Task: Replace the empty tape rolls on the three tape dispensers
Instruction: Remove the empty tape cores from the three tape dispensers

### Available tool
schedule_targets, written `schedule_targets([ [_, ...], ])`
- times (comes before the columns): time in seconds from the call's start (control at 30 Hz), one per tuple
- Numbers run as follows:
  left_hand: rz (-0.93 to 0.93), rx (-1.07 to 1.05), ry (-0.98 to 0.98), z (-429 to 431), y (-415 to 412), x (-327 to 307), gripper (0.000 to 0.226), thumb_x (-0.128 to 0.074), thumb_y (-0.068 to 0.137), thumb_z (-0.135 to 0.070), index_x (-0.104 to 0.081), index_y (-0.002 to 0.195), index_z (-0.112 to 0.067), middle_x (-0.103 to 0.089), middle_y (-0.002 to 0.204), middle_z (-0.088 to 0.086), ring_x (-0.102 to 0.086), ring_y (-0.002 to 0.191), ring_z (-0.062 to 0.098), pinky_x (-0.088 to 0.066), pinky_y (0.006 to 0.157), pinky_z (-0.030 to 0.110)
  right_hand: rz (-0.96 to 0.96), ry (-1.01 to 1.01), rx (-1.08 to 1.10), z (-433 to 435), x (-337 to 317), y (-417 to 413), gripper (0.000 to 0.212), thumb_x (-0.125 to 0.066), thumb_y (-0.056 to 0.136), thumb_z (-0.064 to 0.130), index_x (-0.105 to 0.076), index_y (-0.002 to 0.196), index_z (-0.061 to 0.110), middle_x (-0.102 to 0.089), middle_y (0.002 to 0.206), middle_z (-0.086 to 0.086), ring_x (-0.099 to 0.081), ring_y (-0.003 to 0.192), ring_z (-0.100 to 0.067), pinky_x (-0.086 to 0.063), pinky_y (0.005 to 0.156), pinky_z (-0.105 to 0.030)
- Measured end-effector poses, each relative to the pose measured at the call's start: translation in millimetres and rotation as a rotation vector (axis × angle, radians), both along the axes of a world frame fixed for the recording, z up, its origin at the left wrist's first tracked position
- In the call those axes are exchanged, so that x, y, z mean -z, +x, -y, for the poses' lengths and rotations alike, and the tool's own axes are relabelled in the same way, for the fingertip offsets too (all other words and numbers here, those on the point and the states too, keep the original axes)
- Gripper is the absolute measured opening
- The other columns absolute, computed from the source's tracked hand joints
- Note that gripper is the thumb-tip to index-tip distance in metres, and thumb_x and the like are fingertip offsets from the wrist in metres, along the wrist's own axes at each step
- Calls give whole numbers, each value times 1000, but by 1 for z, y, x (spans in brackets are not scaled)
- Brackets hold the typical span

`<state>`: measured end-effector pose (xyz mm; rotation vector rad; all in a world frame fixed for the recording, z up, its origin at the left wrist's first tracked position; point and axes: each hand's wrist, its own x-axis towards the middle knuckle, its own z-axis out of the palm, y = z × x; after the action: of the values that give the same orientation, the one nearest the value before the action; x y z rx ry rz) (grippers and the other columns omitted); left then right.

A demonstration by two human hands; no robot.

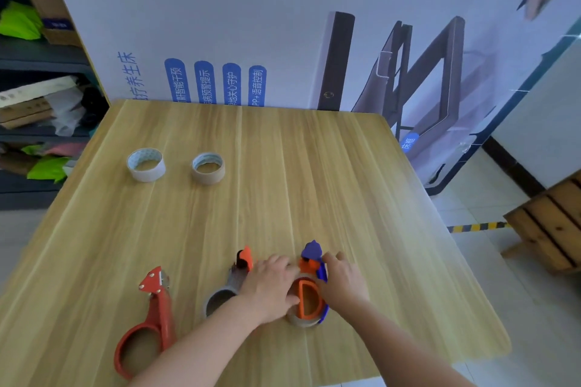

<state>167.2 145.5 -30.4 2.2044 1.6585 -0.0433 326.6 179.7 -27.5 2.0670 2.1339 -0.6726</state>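
Three tape dispensers lie along the near edge of the wooden table. The red one is at the left, a grey and orange one in the middle, and a purple and orange one at the right with a brown roll around its orange hub. My left hand grips the left side of the purple dispenser's roll. My right hand holds its right side. Two tape rolls stand farther back: a whitish one and a brownish one.
A large printed board stands upright behind the table. Shelves with boxes and green items are at the left. A wooden crate sits on the floor at the right.
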Motion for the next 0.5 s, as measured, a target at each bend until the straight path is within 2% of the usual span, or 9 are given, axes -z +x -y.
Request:
schedule_targets([
  [0.1, -32, 94, -77, -3, 15, 14, 75, -65, 79, -53, -36, 139, -17, -41, 138, 3, -39, 128, 25, -34, 105, 41, -8, -134, 33, 0, 8, 10, 32, -55, 90, 35, -50, 116, 17, -58, 105, -3, -59, 96, -23, -43, 70, -30],
  [0.23, -67, 125, -141, -4, 26, 28, 109, -69, 70, -63, -16, 150, -12, -30, 148, 6, -33, 134, 27, -33, 109, 43, -77, -244, 39, 3, 16, 15, 16, -49, 90, 27, -54, 102, 18, -56, 87, 2, -54, 79, -20, -39, 58, -25],
  [0.3, -57, 113, -132, -7, 30, 29, 110, -69, 71, -60, -12, 151, -11, -29, 149, 6, -32, 135, 26, -34, 109, 42, -137, -251, 66, 1, 18, 18, 11, -46, 91, 26, -53, 96, 18, -55, 79, 4, -54, 73, -18, -37, 54, -24],
  [0.4, 12, 83, -108, -12, 32, 32, 103, -65, 72, -58, -17, 150, -11, -32, 146, 4, -33, 133, 24, -37, 108, 38, -206, -265, 91, -4, 15, 25, 17, -42, 96, 28, -52, 90, 16, -51, 69, 6, -49, 63, -14, -37, 52, -23],
  [0.5, 142, 1, -112, -19, 32, 30, 103, -58, 69, -69, -23, 149, -15, -35, 144, -2, -34, 133, 19, -35, 109, 31, -179, -261, 63, -14, 12, 36, 14, -40, 96, 18, -54, 97, 15, -55, 79, 0, -51, 73, -20, -40, 59, -28],
])
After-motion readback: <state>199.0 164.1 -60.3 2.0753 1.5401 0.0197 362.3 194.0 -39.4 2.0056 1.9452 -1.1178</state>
